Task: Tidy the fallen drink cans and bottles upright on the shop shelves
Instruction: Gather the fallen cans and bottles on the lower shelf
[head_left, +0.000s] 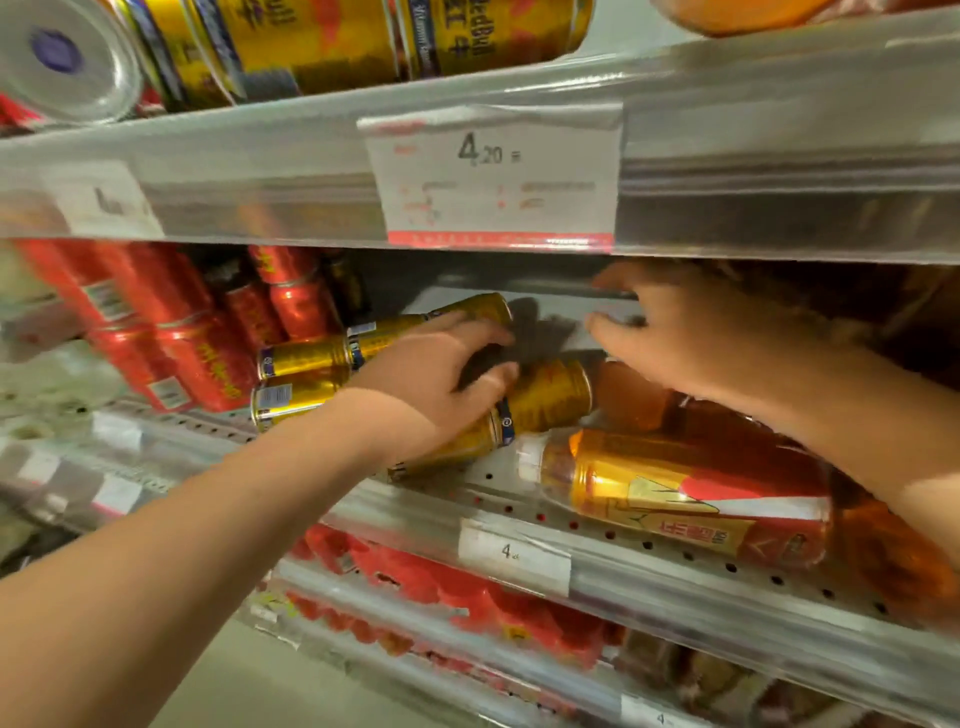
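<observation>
Several gold drink cans lie on their sides on the middle shelf (519, 499). My left hand (431, 374) reaches in over them, its fingers curled onto one fallen gold can (550, 397). Two more gold cans (306, 356) lie stacked to its left, and another (467, 309) lies behind my fingers. An orange drink bottle (675, 499) with a red and gold label lies on its side at the shelf's front right. My right hand (691, 338) hovers above it, further back, with fingers spread and nothing in them.
Red cans (197, 332) stand in leaning rows at the left of the same shelf. The upper shelf edge carries a price tag (493, 176), with gold cans (322, 41) above it. Red packets (457, 587) fill the shelf below.
</observation>
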